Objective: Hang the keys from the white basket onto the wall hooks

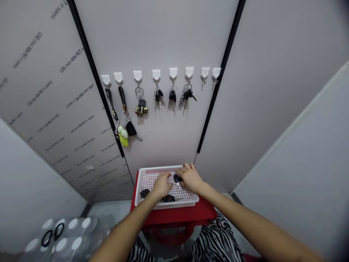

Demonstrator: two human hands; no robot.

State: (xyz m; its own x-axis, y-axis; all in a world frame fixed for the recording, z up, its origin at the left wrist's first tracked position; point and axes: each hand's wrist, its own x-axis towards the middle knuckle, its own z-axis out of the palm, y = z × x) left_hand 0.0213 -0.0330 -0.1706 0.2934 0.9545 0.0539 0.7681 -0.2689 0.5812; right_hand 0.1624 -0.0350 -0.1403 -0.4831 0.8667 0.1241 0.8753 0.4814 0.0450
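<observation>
My right hand (191,179) is over the right part of a white plastic basket (166,204), its fingers closed on a bunch of keys (177,179) with black heads and metal blades. Over the middle of the basket, my left hand (161,185) has its thumb and fingers apart, with nothing visible between them. A black key (169,198) lies on the basket floor below the left wrist. Further left in the basket is another black key bunch (144,193), partly hidden by the left forearm.
Several white hooks (156,74) line the wall; the left ones carry keys (159,96), the two at the right hold only small metal clips (203,84). A red stool (204,211) supports the basket. Bottles with white caps (73,233) stand at lower left.
</observation>
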